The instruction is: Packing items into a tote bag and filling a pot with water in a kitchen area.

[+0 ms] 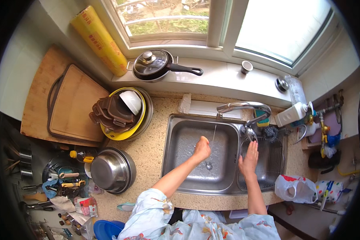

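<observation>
Over the larger left basin of the stainless steel double sink (201, 191), my left hand (202, 148) hangs with its fingers curled down. The fingers are mostly hidden, so I cannot see whether they hold anything. A thin stream of water (214, 133) falls just right of it from the chrome gooseneck faucet (243, 105). The basin floor is wet around the drain (208, 165). My right hand (249, 160) is above the smaller right basin. Its fingers lie flat and stretched, thumb apart, with the fingertips at the faucet's lever handle (251, 134).
Left of the sink are a yellow colander (141, 118) with brown lids and a white bowl, and upturned steel bowls (110, 171). Behind the faucet sits a sponge (262, 117); a steel-wool scourer (270, 133) and white bottle (292, 114) stand right. A lidded pan (151, 64) occupies the windowsill.
</observation>
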{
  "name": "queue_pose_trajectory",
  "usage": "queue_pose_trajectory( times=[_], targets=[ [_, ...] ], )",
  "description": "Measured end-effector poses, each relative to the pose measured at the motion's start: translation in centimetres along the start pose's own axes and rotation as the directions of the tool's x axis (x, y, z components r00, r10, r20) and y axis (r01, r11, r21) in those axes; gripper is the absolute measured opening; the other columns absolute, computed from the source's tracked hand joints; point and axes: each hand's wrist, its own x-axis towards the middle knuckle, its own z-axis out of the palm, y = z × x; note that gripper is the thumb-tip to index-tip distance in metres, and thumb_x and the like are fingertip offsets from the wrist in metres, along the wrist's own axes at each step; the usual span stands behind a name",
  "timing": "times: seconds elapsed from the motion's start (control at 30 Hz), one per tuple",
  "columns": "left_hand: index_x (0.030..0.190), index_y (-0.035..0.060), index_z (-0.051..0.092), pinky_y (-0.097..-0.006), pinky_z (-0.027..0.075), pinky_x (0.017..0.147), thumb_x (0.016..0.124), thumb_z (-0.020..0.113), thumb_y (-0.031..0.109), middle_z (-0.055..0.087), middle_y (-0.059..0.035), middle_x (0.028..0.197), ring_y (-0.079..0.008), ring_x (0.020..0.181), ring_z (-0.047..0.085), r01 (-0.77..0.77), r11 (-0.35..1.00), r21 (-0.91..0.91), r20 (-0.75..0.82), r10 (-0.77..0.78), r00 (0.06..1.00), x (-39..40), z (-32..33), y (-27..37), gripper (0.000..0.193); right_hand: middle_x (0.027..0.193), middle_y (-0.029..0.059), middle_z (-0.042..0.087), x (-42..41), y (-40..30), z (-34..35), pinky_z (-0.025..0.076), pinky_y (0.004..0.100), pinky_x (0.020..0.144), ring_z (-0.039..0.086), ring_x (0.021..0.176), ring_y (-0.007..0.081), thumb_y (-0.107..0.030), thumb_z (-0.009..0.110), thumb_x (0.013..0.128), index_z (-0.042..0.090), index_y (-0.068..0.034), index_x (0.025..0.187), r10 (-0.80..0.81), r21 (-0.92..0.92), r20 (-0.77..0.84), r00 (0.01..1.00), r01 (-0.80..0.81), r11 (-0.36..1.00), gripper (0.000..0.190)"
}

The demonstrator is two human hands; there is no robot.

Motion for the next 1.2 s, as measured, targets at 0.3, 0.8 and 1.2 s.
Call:
queue_pose_trajectory(
  times=[0.3,0.8,1.2],
  targets=[
    [0.113,0.0017,0.057,-0.0485,0.048,0.089,0.089,0.054,0.017,0.064,-0.0170,0.112,-0.0376,0.107,0.060,-0.277,0.674,0.685,0.458,-0.102,0.883,2.3,-4.8,0.3,0.028,0.116,0.0199,0.063,-1.0,-6.9,4.1,0.051,0.0447,0.090,0.061,0.107,0.0364,-0.019,0.069,0.082,0.064,-0.004,0.114,-0.031,-0.083,0.908,0.417,0.254,0.964,0.036],
    [0.089,0.0083,0.044,-0.0293,0.043,0.051,0.098,0.054,0.042,0.043,-0.0006,0.063,-0.0139,0.052,0.045,-0.258,-0.247,-0.934,-0.275,0.039,0.961,14.0,-13.4,22.0,0.036,0.097,0.0156,0.069,-4.8,-12.5,-0.9,0.054,0.0420,0.073,0.068,0.083,0.0332,-0.021,0.068,0.085,0.068,-0.005,0.106,-0.321,0.367,0.409,0.854,0.168,0.915,0.027],
    [0.071,0.0139,0.037,-0.0258,0.027,0.037,0.100,0.051,0.044,0.033,0.0043,0.054,-0.0075,0.040,0.030,-0.297,0.262,-0.918,-0.251,0.195,0.948,-1.3,-18.0,16.8,0.044,0.080,0.0119,0.069,-2.4,-16.2,-4.7,0.052,0.0382,0.065,0.067,0.075,0.0296,-0.015,0.073,0.081,0.066,-0.004,0.077,-0.413,0.591,0.033,0.910,0.315,0.742,0.014]
  ],
)
